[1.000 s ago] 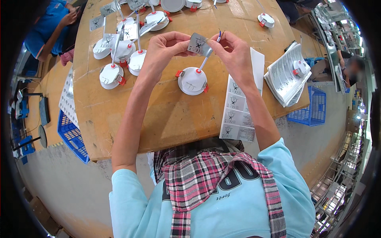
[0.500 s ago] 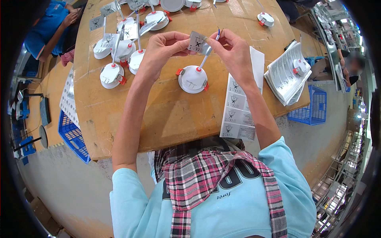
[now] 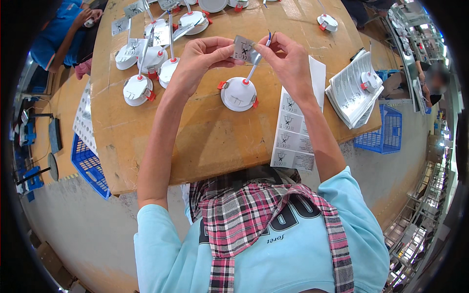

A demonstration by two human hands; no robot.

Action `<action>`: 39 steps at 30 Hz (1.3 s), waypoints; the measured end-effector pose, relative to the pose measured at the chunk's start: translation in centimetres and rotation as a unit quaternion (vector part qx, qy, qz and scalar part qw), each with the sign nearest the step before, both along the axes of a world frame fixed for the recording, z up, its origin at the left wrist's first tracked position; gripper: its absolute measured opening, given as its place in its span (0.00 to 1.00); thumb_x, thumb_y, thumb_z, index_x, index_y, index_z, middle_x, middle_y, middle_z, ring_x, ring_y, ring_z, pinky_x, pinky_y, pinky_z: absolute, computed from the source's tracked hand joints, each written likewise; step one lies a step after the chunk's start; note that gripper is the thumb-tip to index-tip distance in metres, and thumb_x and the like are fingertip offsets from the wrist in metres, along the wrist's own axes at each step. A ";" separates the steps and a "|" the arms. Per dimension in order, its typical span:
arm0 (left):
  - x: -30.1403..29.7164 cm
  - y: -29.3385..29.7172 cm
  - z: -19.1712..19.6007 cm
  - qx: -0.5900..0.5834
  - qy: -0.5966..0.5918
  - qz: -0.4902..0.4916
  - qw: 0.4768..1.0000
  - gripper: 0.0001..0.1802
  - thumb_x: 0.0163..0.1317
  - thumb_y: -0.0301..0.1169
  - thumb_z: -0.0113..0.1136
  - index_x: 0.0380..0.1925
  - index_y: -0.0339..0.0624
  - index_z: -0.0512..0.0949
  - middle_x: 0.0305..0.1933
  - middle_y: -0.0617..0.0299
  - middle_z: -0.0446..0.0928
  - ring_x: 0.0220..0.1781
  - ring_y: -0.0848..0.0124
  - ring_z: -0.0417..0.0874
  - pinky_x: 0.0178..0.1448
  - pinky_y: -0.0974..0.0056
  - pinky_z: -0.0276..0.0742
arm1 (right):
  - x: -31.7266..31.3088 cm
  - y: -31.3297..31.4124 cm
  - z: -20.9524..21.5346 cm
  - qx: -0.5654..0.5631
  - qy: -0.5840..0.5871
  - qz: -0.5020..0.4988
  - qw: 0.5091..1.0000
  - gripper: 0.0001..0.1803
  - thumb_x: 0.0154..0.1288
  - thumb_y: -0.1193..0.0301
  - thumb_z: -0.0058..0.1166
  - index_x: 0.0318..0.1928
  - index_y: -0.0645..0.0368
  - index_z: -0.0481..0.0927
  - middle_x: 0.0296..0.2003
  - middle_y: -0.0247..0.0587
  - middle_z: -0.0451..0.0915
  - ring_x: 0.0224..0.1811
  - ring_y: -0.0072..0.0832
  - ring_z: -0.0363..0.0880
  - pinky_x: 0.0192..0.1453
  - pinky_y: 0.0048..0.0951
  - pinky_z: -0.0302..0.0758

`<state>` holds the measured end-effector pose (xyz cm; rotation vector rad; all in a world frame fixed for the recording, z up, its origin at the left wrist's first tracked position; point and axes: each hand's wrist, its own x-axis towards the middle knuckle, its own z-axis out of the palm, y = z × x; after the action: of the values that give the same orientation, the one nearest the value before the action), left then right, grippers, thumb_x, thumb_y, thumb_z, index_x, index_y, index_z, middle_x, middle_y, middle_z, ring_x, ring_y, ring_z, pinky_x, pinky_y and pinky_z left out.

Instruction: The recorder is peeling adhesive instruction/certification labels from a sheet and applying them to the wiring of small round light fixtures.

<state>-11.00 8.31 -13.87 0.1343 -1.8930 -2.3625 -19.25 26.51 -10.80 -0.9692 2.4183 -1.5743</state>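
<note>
A round white downlight (image 3: pixel 239 95) with red spring clips lies on the table between my forearms. Its white cable (image 3: pixel 251 74) rises from a red grommet toward my fingers, bare wire ends at the top. My left hand (image 3: pixel 201 62) pinches the left edge of a small silver label (image 3: pixel 243 48). My right hand (image 3: pixel 289 59) is closed at the label's right end, thumb and fingers pressed together beside the cable. The label bends toward the cable there; whether it is stuck on is hidden by the fingers. Under my right forearm lies a sheet of silver labels (image 3: pixel 294 140).
Several downlights with tagged cables (image 3: pixel 138 91) crowd the table's far left. A stack of label sheets (image 3: pixel 349 100) at right bears another downlight (image 3: pixel 371 82). One more downlight (image 3: pixel 327 22) stands far right. Blue crates (image 3: pixel 88 163) flank the table. A co-worker (image 3: pixel 58 41) sits at far left.
The downlight has shifted slightly right and away from me. My hands hold nearly the same place, with the label tilted a little. The co-worker's hand at far left now shows a small white object.
</note>
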 end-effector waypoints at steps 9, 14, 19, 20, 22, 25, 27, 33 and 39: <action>0.3 -0.1 1.0 0.042 -0.028 -0.016 0.999 0.22 0.66 0.44 0.55 0.44 0.33 0.81 0.38 0.55 0.83 0.38 0.72 0.85 0.45 0.69 0.80 | 0.0 0.3 -0.1 0.000 -0.001 -0.012 1.000 0.08 0.61 0.70 0.59 0.32 0.65 0.80 0.22 0.36 0.79 0.24 0.19 0.75 0.30 0.23 0.72; 0.2 0.9 1.0 -0.059 -0.021 0.021 0.998 0.20 0.64 0.43 0.59 0.41 0.35 0.81 0.36 0.56 0.83 0.38 0.72 0.85 0.44 0.70 0.77 | 0.1 0.4 -0.2 0.002 0.002 -0.018 1.000 0.09 0.61 0.70 0.59 0.32 0.65 0.80 0.22 0.36 0.79 0.24 0.19 0.75 0.30 0.23 0.72; 0.4 1.7 1.0 -0.130 -0.022 0.066 0.989 0.13 0.61 0.39 0.63 0.36 0.40 0.83 0.32 0.61 0.84 0.35 0.78 0.84 0.41 0.73 0.71 | 0.2 0.3 -0.2 0.001 0.008 -0.019 1.000 0.09 0.61 0.70 0.60 0.32 0.64 0.80 0.22 0.36 0.79 0.24 0.19 0.74 0.30 0.23 0.72; 0.3 1.7 0.9 -0.128 -0.022 0.075 0.989 0.12 0.60 0.38 0.64 0.35 0.40 0.83 0.30 0.62 0.84 0.34 0.79 0.83 0.40 0.74 0.71 | 0.2 0.3 -0.2 -0.001 0.009 -0.019 1.000 0.09 0.61 0.70 0.60 0.32 0.64 0.80 0.22 0.36 0.79 0.24 0.19 0.74 0.30 0.23 0.72; 0.2 1.7 0.7 -0.127 -0.021 0.083 0.988 0.11 0.60 0.38 0.64 0.34 0.41 0.83 0.29 0.63 0.83 0.33 0.79 0.83 0.40 0.74 0.71 | 0.1 0.4 -0.2 0.000 0.002 -0.016 1.000 0.09 0.61 0.70 0.60 0.32 0.64 0.80 0.22 0.36 0.79 0.24 0.19 0.74 0.30 0.23 0.72; 0.1 1.5 0.1 -0.120 -0.027 0.089 0.988 0.11 0.61 0.37 0.64 0.34 0.40 0.83 0.30 0.62 0.83 0.34 0.78 0.83 0.41 0.73 0.73 | 0.1 0.5 -0.2 -0.005 -0.013 -0.008 1.000 0.09 0.61 0.70 0.59 0.33 0.64 0.81 0.23 0.36 0.79 0.25 0.19 0.74 0.31 0.22 0.71; -0.1 1.5 -0.1 -0.100 -0.021 0.088 0.991 0.11 0.61 0.36 0.63 0.34 0.38 0.83 0.31 0.61 0.83 0.33 0.76 0.83 0.43 0.71 0.75 | 0.0 0.6 -0.3 -0.014 -0.019 -0.004 1.000 0.09 0.61 0.70 0.59 0.33 0.64 0.81 0.23 0.36 0.80 0.25 0.19 0.75 0.31 0.22 0.71; 0.0 1.8 0.2 -0.078 -0.006 0.086 0.993 0.12 0.61 0.34 0.63 0.35 0.36 0.82 0.31 0.60 0.83 0.33 0.74 0.83 0.43 0.70 0.76 | -0.2 0.9 -0.5 -0.041 -0.055 0.014 0.998 0.08 0.62 0.71 0.59 0.34 0.65 0.80 0.25 0.38 0.81 0.28 0.20 0.77 0.34 0.22 0.74; 0.2 1.8 0.7 -0.060 -0.011 0.085 0.994 0.11 0.61 0.33 0.63 0.36 0.35 0.82 0.32 0.60 0.83 0.32 0.74 0.83 0.42 0.69 0.75 | -0.4 1.0 0.0 -0.043 -0.043 0.038 0.997 0.08 0.61 0.71 0.59 0.34 0.65 0.79 0.27 0.38 0.81 0.29 0.20 0.78 0.37 0.23 0.75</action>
<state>-10.77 10.07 -13.15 0.3006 -1.9440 -2.1401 -19.66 27.52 -10.80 -0.9738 2.2461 -1.6683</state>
